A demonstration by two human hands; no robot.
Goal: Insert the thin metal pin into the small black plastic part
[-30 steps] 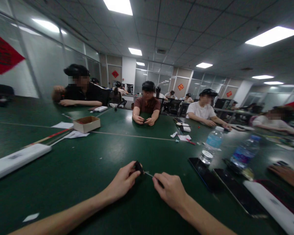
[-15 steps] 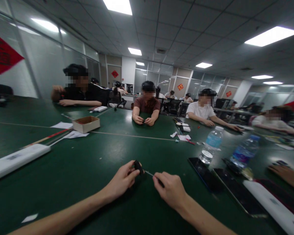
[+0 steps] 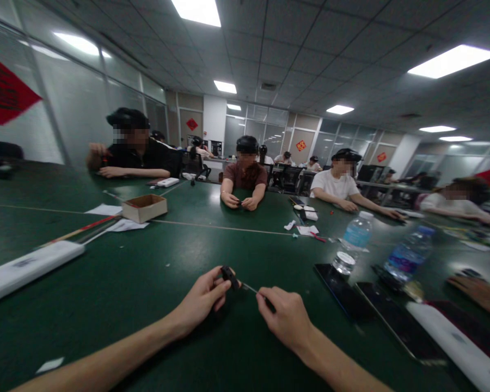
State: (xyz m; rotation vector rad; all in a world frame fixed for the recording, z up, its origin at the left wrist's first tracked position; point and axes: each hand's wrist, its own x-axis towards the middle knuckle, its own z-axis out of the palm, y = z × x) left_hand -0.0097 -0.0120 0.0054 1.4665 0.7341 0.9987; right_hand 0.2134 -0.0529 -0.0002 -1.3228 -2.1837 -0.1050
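My left hand [image 3: 204, 296] is closed on a small black block-like part [image 3: 230, 276], pinched between thumb and fingers above the table. Its exact kind is too small to tell. My right hand [image 3: 286, 316] grips a screwdriver, whose thin metal shaft [image 3: 250, 288] points left toward the black part. The handle is mostly hidden inside the fingers. The tip ends close to the black part; I cannot tell whether it touches.
On the green table [image 3: 188, 337], a white power strip [image 3: 32, 269] and a cardboard box [image 3: 145, 208] lie left. Right are a water bottle [image 3: 356, 239], a blue-capped bottle [image 3: 408, 256], a dark phone [image 3: 341, 291] and another phone [image 3: 400, 321]. Several people sit across.
The black part has turned slightly in my left hand, showing more of its side. My right hand and the screwdriver have barely shifted.
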